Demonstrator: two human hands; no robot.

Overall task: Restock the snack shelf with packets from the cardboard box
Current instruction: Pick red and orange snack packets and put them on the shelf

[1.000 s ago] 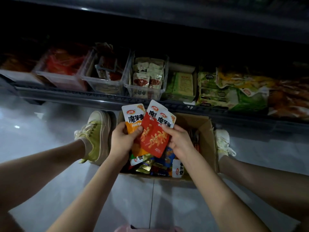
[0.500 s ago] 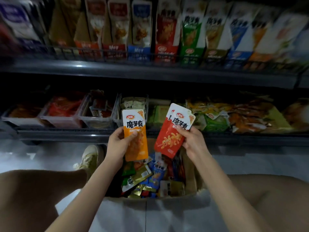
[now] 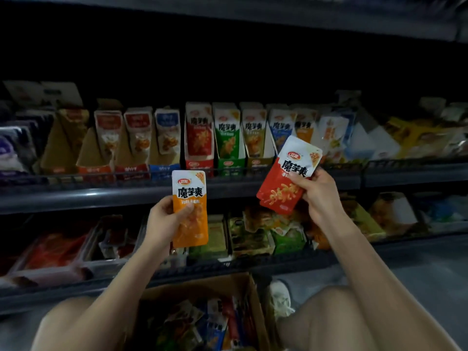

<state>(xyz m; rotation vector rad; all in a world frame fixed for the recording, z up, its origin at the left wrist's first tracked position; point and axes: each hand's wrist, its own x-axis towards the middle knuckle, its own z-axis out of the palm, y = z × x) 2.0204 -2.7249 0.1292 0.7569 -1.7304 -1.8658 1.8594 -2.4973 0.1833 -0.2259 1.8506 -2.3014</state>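
**Holding two snack packets up to the shelf**

Pinched near its left edge, an orange packet [image 3: 190,211] stands upright in my left hand [image 3: 164,221], thumb across the front and fingers curled behind it. My right hand [image 3: 320,196] grips a red packet [image 3: 286,183] higher and to the right, tilted so its white top leans right. My thumb presses the front just under the black lettering, with the other fingers wrapped behind. A second edge shows at the red packet's lower left corner, and I cannot tell how many packets are in that grip. The two packets are apart, both raised in front of the dark shelf rail [image 3: 88,196].

Behind them, on the upper shelf, stand open display cartons of the same brand: a red carton [image 3: 198,138], a green carton [image 3: 228,138] just beside it, then a yellow carton [image 3: 254,135], each with packets upright inside. Further left the cartons are blurred. The lower shelf carries clear bins [image 3: 50,273] of red-wrapped goods on the left and loose bags [image 3: 276,234] in green and orange on the right.

Below my forearms the cardboard box [image 3: 197,287] sits open between my left knee [image 3: 76,323] and right knee [image 3: 326,317], holding a jumble of mixed packets [image 3: 210,323]. A pale shoe [image 3: 281,300] shows just right of the box, on the grey floor [image 3: 417,264].
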